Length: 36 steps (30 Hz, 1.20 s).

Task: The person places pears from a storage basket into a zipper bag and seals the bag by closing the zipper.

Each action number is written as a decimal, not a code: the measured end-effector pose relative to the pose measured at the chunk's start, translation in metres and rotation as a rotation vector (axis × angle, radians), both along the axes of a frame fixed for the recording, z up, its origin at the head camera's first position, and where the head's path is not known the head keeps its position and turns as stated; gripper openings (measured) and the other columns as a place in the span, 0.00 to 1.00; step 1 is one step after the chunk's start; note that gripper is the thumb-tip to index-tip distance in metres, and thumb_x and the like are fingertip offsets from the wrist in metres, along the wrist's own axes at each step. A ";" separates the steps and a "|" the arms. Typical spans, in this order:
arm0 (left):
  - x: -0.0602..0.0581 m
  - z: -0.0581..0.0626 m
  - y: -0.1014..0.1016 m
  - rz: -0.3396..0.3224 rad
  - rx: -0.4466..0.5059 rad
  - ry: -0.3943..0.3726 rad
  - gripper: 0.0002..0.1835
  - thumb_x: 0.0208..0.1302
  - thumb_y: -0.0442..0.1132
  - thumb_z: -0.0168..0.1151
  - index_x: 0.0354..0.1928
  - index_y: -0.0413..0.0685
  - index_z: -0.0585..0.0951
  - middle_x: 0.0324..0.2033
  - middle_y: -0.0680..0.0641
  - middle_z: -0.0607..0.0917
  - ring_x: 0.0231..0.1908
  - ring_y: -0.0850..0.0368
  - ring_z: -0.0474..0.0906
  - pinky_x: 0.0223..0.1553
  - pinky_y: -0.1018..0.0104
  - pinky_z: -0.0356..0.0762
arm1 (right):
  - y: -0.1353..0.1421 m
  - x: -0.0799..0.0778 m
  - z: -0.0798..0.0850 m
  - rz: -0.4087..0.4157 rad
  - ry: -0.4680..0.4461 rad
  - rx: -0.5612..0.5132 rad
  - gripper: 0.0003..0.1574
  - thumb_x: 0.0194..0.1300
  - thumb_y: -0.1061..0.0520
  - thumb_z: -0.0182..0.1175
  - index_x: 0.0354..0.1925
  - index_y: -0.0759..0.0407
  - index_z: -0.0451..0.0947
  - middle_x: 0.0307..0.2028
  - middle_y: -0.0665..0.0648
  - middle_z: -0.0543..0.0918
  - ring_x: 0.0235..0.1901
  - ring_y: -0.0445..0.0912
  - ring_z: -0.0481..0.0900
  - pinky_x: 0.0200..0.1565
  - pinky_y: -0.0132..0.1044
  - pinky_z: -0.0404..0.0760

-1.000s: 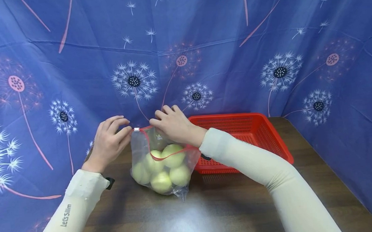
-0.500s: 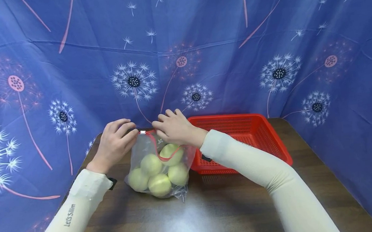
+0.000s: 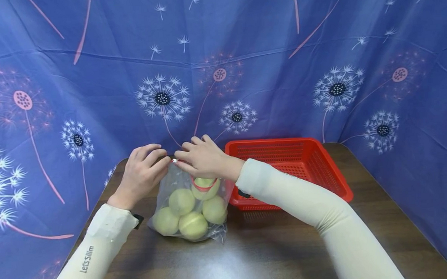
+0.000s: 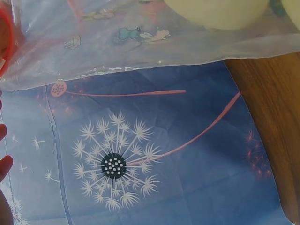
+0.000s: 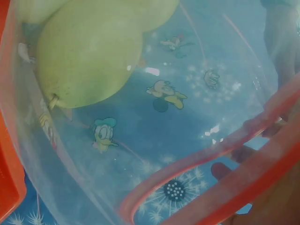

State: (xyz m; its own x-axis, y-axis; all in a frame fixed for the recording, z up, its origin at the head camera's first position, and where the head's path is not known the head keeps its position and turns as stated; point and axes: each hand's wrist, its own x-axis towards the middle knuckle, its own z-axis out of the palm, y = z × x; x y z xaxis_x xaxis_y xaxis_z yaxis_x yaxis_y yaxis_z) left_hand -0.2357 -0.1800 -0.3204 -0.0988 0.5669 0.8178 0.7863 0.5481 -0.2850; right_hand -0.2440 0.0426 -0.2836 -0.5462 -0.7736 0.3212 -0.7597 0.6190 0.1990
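Observation:
A clear slider zip bag (image 3: 164,193) with a red zip stands on the table, holding several pale yellow-green fruits (image 3: 181,201). In the right wrist view one fruit (image 5: 89,51) shows a short stem, and cartoon figures are printed on the plastic. My left hand (image 3: 143,171) pinches the bag's upper left corner. My right hand (image 3: 207,159) reaches across the bag's mouth, its thumb and fingers pinching the zip by the white slider (image 3: 174,160). Behind it the red zip strips (image 5: 159,183) stand apart in a loop. Some fingertips (image 4: 4,164) edge into the left wrist view.
Right of the bag stands a red perforated plastic basket (image 3: 337,171), partly behind my right forearm. The brown wooden table (image 3: 289,245) meets a blue dandelion-print cloth (image 3: 265,70) at the back and sides.
My left hand has shifted right and slightly down with the bag's corner. My right hand has moved left onto the slider. The bag sits lower, and its red mouth loop looks smaller.

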 end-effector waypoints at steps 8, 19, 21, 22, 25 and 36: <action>-0.001 -0.001 0.000 -0.006 0.000 -0.022 0.08 0.57 0.27 0.65 0.39 0.39 0.81 0.40 0.39 0.82 0.47 0.34 0.77 0.41 0.37 0.72 | 0.000 -0.002 -0.002 0.051 0.067 -0.014 0.17 0.79 0.42 0.45 0.43 0.45 0.78 0.33 0.49 0.76 0.34 0.47 0.72 0.36 0.42 0.68; -0.002 -0.002 0.001 -0.009 0.003 -0.002 0.06 0.65 0.32 0.57 0.38 0.38 0.82 0.39 0.40 0.83 0.45 0.35 0.79 0.41 0.39 0.72 | -0.001 -0.002 -0.004 0.097 0.171 -0.062 0.14 0.77 0.44 0.49 0.40 0.47 0.78 0.33 0.48 0.77 0.33 0.47 0.73 0.35 0.41 0.68; -0.002 -0.002 0.002 -0.007 0.006 0.008 0.08 0.68 0.33 0.55 0.38 0.38 0.82 0.38 0.40 0.83 0.45 0.36 0.79 0.41 0.40 0.72 | -0.001 -0.002 -0.003 0.104 0.174 -0.068 0.14 0.77 0.45 0.50 0.40 0.48 0.78 0.34 0.48 0.77 0.33 0.47 0.73 0.35 0.41 0.68; -0.002 -0.002 0.003 -0.004 0.008 0.016 0.09 0.69 0.33 0.53 0.37 0.38 0.82 0.38 0.40 0.83 0.45 0.36 0.79 0.41 0.41 0.72 | -0.002 -0.001 -0.003 0.107 0.179 -0.066 0.13 0.77 0.45 0.50 0.40 0.48 0.78 0.34 0.48 0.78 0.33 0.47 0.73 0.35 0.41 0.68; -0.002 -0.003 0.004 0.010 0.011 0.042 0.11 0.71 0.34 0.51 0.36 0.38 0.82 0.37 0.41 0.83 0.44 0.38 0.80 0.41 0.42 0.73 | -0.003 -0.001 -0.002 0.105 0.178 -0.057 0.12 0.76 0.46 0.52 0.41 0.48 0.79 0.35 0.48 0.78 0.34 0.48 0.73 0.36 0.41 0.68; -0.002 -0.005 0.006 0.040 0.047 0.064 0.09 0.69 0.33 0.52 0.34 0.37 0.80 0.35 0.41 0.83 0.42 0.39 0.80 0.42 0.44 0.73 | -0.004 0.000 0.002 0.094 0.182 -0.048 0.10 0.74 0.46 0.53 0.40 0.46 0.79 0.36 0.47 0.78 0.34 0.47 0.71 0.36 0.41 0.69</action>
State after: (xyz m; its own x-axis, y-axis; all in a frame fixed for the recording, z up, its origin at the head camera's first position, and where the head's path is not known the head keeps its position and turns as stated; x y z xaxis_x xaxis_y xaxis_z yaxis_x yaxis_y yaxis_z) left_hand -0.2381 -0.1740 -0.3253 -0.0671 0.5244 0.8488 0.7444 0.5928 -0.3074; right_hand -0.2441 0.0382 -0.2820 -0.4021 -0.7997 0.4459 -0.7685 0.5595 0.3105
